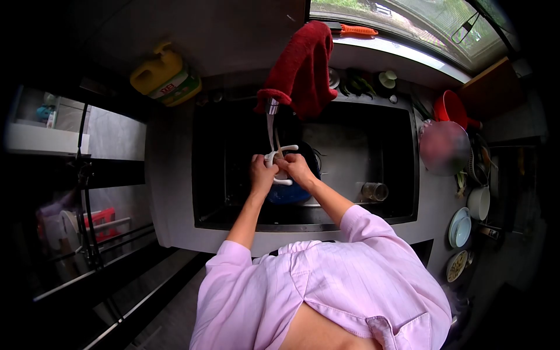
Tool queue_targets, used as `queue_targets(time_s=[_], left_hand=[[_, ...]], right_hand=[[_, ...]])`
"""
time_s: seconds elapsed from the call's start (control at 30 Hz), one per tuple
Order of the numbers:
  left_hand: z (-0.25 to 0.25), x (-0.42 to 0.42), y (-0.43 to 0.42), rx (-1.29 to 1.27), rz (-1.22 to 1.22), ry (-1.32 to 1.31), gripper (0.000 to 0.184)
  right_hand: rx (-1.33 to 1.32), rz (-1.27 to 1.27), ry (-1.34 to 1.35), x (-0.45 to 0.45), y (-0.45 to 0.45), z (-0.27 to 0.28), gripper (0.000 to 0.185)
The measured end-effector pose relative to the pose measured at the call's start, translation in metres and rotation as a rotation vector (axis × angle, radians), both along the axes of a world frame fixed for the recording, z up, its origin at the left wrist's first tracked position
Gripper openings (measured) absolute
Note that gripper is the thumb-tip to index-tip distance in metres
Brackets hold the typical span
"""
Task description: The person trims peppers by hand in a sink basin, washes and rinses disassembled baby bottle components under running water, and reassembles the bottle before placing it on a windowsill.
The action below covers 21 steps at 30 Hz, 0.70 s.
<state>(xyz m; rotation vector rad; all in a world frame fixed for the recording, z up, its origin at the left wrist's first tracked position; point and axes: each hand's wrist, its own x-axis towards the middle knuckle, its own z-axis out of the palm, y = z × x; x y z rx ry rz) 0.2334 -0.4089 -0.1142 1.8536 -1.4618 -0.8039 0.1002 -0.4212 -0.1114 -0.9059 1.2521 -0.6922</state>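
Observation:
Over the left part of the black sink [402,192], my left hand [263,175] and my right hand [298,170] are close together. Between them they grip a white piece with curved, handle-like arms [283,181]; its exact kind is hard to make out. My fingers are closed on it and cover its middle. Water runs down onto it from the metal tap [272,106]. A blue basin [290,195] sits beneath my hands, partly hidden by them.
A red cloth [303,64] drapes over the tap. In the sink's right part a glass jar [374,191] lies on its side. A yellow jug [166,74] stands back left. Along the right counter are a red bowl [450,108], plates [460,226] and a food dish [457,266].

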Motion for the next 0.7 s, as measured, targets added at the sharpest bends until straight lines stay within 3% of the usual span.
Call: queue_targets(time_s=[0.07, 0.13, 0.27, 0.33, 0.47, 0.53, 0.63, 0.7], left_hand=[[0.0, 0.004, 0.004, 0.014, -0.095, 0.08, 0.024], [-0.009, 0.007, 0.005, -0.024, -0.077, 0.1, 0.026], [-0.006, 0.013, 0.002, 0.123, 0.114, 0.179, 0.034], [-0.001, 0.015, 0.001, 0.162, 0.087, 0.395, 0.026], [0.013, 0.011, 0.001, 0.266, 0.122, 0.676, 0.024], [0.005, 0.016, 0.005, 0.334, 0.245, 0.877, 0.023], [-0.009, 0.028, 0.01, 0.346, 0.3, 0.822, 0.019], [-0.016, 0.043, 0.012, 0.337, 0.406, 0.762, 0.017]], right_hand=[[-0.254, 0.104, 0.39, -0.003, -0.001, -0.009, 0.027], [-0.343, 0.083, 0.42, 0.0, 0.001, -0.003, 0.028], [-0.195, -0.035, 0.125, -0.009, 0.0, -0.01, 0.02], [-0.172, -0.009, 0.084, -0.014, 0.0, -0.008, 0.019], [0.106, -0.122, -0.277, -0.029, 0.002, 0.001, 0.018], [0.173, -0.024, -0.328, -0.039, 0.005, 0.023, 0.015], [0.026, -0.14, -0.548, -0.04, 0.015, 0.001, 0.01], [0.11, -0.174, -0.638, -0.052, 0.015, -0.009, 0.01]])
